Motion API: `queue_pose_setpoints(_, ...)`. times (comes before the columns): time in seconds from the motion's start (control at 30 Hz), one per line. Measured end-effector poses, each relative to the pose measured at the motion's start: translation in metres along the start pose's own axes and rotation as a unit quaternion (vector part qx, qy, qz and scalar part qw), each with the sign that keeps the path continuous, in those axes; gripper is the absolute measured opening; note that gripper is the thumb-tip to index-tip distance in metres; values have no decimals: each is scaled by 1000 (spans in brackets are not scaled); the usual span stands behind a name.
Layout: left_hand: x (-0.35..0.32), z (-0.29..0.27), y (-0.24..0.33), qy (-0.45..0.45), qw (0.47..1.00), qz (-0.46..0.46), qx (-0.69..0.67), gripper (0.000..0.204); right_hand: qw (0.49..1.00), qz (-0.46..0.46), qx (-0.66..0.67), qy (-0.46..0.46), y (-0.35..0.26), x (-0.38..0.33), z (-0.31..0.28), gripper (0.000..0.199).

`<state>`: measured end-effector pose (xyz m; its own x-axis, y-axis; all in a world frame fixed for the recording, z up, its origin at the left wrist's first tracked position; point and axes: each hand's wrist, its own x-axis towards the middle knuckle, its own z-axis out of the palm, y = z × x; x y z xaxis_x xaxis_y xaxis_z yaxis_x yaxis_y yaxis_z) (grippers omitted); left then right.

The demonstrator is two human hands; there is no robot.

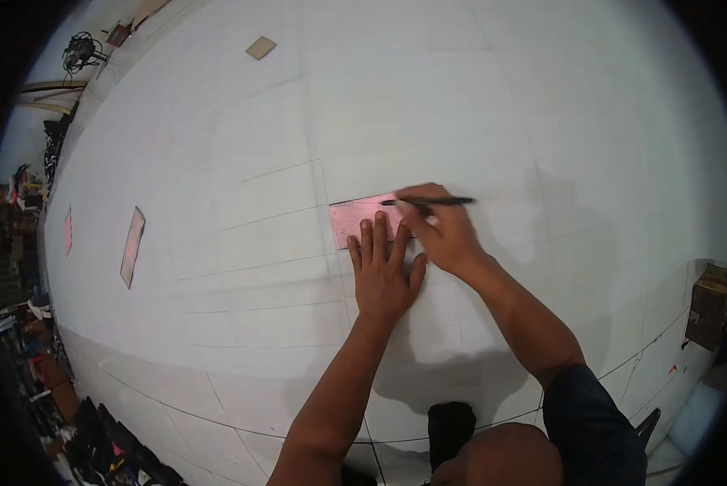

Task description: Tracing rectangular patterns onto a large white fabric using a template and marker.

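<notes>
A pink rectangular piece [347, 217] lies flat on a large white sheet [412, 105]. My left hand [384, 283] presses on it, fingers spread across its lower part. In my right hand [452, 241] is a slim black pen [454, 200], held almost level, with its tip end over the pink piece near its upper edge. A dark line runs along that edge at the left. The right part of the piece is hidden under my right hand, whose fingers are slightly blurred.
Thin drawn lines cross the white sheet left of the piece. Two narrow pink strips, one nearer [132, 247] and one farther left [68, 232], lie there; a small tan square [260, 48] is far off. Clutter fills the left edge. A brown box [709, 306] stands at right.
</notes>
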<state>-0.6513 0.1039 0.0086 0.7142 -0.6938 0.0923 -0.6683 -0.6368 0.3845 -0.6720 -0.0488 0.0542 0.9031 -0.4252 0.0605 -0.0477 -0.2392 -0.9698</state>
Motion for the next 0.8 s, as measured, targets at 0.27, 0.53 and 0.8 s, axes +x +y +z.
queue_pose_setpoints(0.27,-3,0,-4,7,1000,3,-26,62,984,103,-56,-132,-6,51,57,29)
queue_pose_setpoints(0.53,-2,-1,-4,-6,1000,7,-28,61,981,-54,-144,-116,3,53,63,28)
queue_pose_setpoints(0.8,2,-3,1,2,1000,-8,-10,64,982,68,-176,-4,5,21,-35,25)
